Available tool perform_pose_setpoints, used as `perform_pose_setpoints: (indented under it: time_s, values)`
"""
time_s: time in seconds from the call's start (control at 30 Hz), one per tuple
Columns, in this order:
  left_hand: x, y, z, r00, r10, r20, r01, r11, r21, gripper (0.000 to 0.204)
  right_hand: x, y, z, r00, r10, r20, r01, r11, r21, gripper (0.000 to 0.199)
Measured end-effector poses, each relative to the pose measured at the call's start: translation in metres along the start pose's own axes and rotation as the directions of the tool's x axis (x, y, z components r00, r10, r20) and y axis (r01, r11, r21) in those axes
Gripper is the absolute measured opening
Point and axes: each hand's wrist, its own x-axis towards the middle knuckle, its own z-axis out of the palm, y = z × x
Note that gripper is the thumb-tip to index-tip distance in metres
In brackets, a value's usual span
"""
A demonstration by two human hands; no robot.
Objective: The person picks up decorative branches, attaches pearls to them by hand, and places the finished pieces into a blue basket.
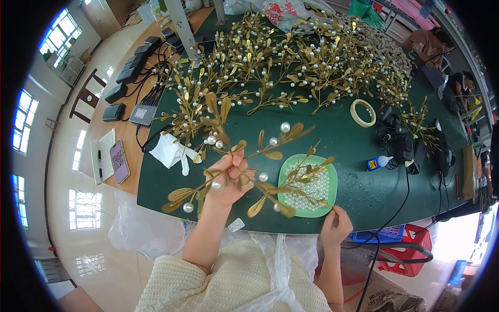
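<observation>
My left hand is closed around the stems of a gold artificial branch with long leaves and white pearl beads, held up above the near edge of the table. The branch's sprays fan out to both sides of the hand. At the near right corner of a light green tray, my right hand has thumb and forefinger pinched together; what lies between them is too small to make out. Loose white pearls cover the tray's bottom. Gold leaf sprigs show over these pearls.
Many pearl-studded gold branches heap across the back of the green table. Right of the tray are a tape roll, a small blue glue bottle and black cabled devices. A white glove and phone lie left.
</observation>
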Motion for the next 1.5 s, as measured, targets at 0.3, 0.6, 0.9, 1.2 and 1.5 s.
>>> perform_pose_setpoints:
  time_s: [0.3, 0.6, 0.9, 1.2, 1.5]
  values:
    - [0.0065, -0.0027, -0.0017, 0.991, -0.022, 0.128, 0.031, 0.997, -0.069, 0.02, -0.0009, 0.0013, 0.0001, 1.0, 0.006, -0.003, -0.006, 1.0, 0.002, 0.008]
    - [0.0071, -0.0047, 0.0009, 0.988, -0.045, 0.148, 0.058, 0.995, -0.082, 0.02, -0.0014, 0.0014, 0.0001, 1.0, 0.003, 0.0, -0.003, 1.0, 0.008, 0.008]
    - [0.0059, -0.0044, 0.0006, 0.991, -0.052, 0.123, 0.068, 0.99, -0.126, 0.02, -0.0017, 0.0037, 0.0003, 1.0, -0.008, -0.01, 0.008, 1.0, 0.002, 0.008]
    - [0.0047, -0.0022, -0.0014, 0.993, -0.054, 0.109, 0.07, 0.986, -0.152, 0.019, -0.0028, 0.0035, 0.0012, 1.0, 0.01, -0.007, -0.01, 1.0, 0.003, 0.008]
    - [0.0047, -0.0022, 0.0046, 0.989, -0.056, 0.137, 0.074, 0.988, -0.133, 0.019, -0.0024, 0.002, 0.0007, 1.0, 0.014, -0.02, -0.014, 1.0, 0.025, 0.008]
